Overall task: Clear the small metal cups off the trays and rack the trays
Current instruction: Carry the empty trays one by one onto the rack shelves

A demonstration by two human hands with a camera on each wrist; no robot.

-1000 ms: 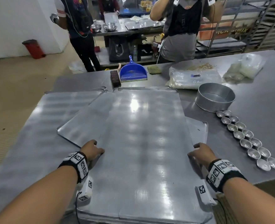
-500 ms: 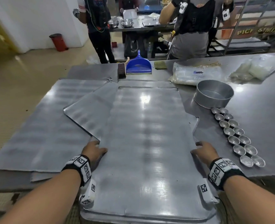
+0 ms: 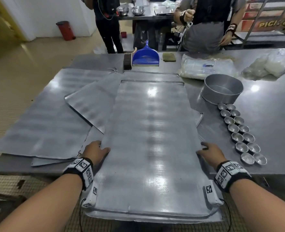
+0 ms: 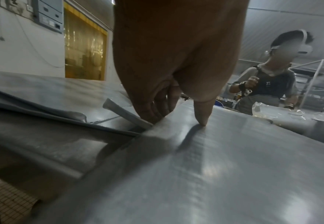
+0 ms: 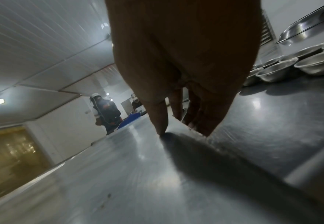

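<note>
A long flat metal tray (image 3: pixel 151 148) lies lengthwise before me, its near end past the table's front edge. My left hand (image 3: pixel 96 152) grips its left rim, thumb on top (image 4: pixel 203 116) and fingers curled under. My right hand (image 3: pixel 208 152) grips the right rim the same way, thumb (image 5: pixel 159 121) on the tray's top. Small metal cups (image 3: pixel 240 131) stand in two rows on the table to the right, also in the right wrist view (image 5: pixel 295 66). More flat trays (image 3: pixel 42 121) lie overlapping on the left.
A round metal pan (image 3: pixel 222 88) stands right of the tray's far end. A blue dustpan (image 3: pixel 146 56), a brush (image 3: pixel 127 61) and plastic bags (image 3: pixel 205 67) lie along the table's far edge. Two people (image 3: pixel 205 22) stand behind the table.
The tray has slid toward me between both hands, so more of it overhangs the table's front edge. Both grips are unchanged.
</note>
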